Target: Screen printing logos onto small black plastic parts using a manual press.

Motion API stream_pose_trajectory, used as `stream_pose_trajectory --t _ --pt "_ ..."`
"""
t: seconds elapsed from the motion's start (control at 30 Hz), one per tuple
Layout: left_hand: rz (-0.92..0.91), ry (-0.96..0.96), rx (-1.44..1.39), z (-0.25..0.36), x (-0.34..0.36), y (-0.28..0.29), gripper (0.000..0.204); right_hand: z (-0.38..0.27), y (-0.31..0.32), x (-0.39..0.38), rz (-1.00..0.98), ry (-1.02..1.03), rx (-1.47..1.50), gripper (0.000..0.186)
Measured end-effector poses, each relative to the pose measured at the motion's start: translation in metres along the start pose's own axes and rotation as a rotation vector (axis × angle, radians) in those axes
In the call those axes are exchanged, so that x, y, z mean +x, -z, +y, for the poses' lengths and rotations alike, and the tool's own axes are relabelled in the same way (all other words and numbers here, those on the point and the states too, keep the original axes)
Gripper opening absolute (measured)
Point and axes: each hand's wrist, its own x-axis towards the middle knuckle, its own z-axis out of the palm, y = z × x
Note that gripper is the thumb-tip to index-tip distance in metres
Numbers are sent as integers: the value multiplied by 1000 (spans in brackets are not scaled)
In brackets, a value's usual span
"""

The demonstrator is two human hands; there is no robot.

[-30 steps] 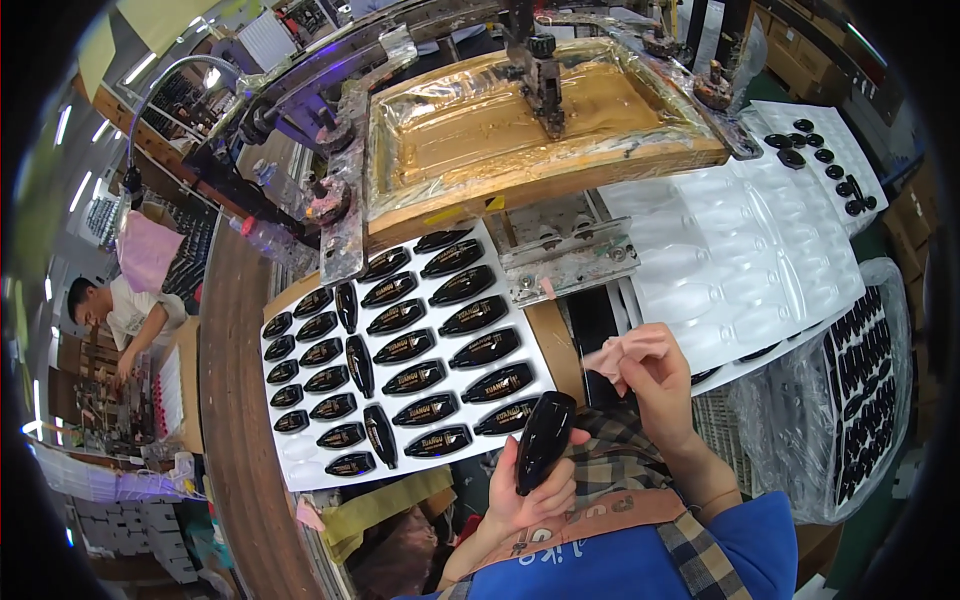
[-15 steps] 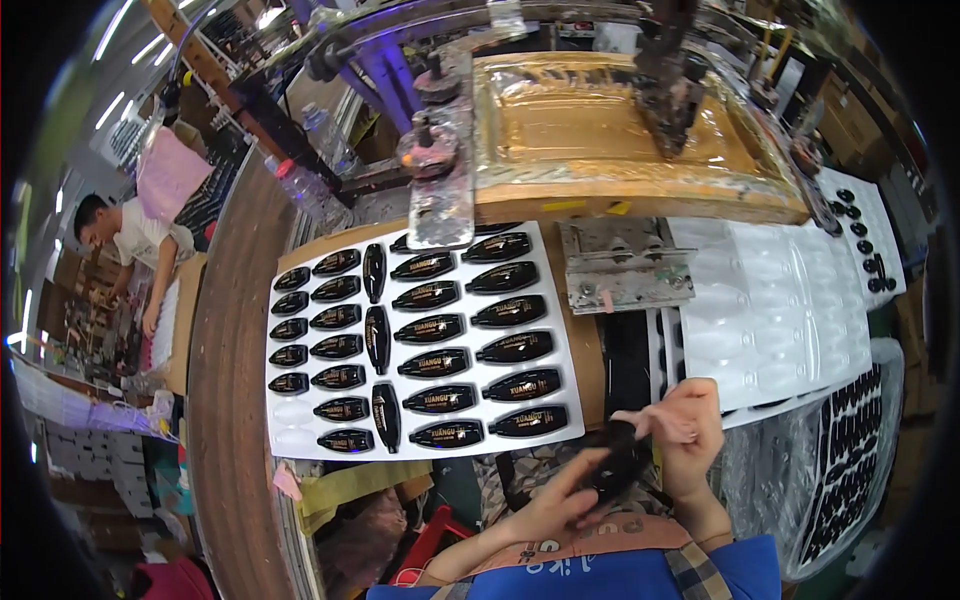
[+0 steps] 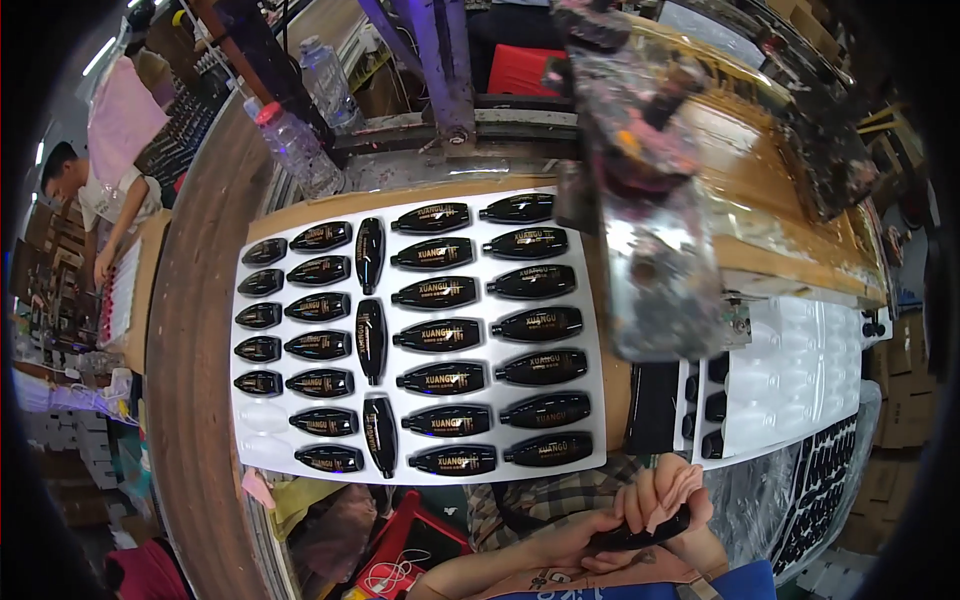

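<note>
Near my lap, my left hand (image 3: 572,537) grips a glossy black tapered piece (image 3: 645,530) at its left end, fingers wrapped round it. My right hand (image 3: 645,490) is closed on a pink cloth (image 3: 676,497) and presses it against the same piece; the hand hides part of the piece. In front of my hands lies a white moulded tray (image 3: 590,380), filled with rows of similar black pieces (image 3: 440,335) bearing gold print. Three of them stand lengthwise in a middle column. Two pockets at its near left corner hold no piece.
A wooden-edged screen frame (image 3: 800,245) with a blurred, paint-stained metal arm (image 3: 660,270) hangs beyond the tray's right side. White trays (image 3: 790,380) lie stacked at right. Plastic bottles (image 3: 300,150) stand far left. A co-worker (image 3: 110,200) works at another table.
The screen frame and its metal arm have moved right, now covering the metal fixture. My hands have come lower, with the cloth now against the black piece. The view has shifted somewhat.
</note>
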Motion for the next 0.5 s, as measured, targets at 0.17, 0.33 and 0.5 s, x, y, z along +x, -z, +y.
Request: stream_pose_trajectory --t 0.17,0.33,0.5 --pt "-88 -168 85 15 -9 -3 52 -10 -6 23 154 80 41 33" --pt "-80 -306 263 17 -21 1 67 3 23 41 675 287 -1196 13" --pt "-38 -306 323 21 -30 -1 66 14 33 64 627 109 -1492 26"
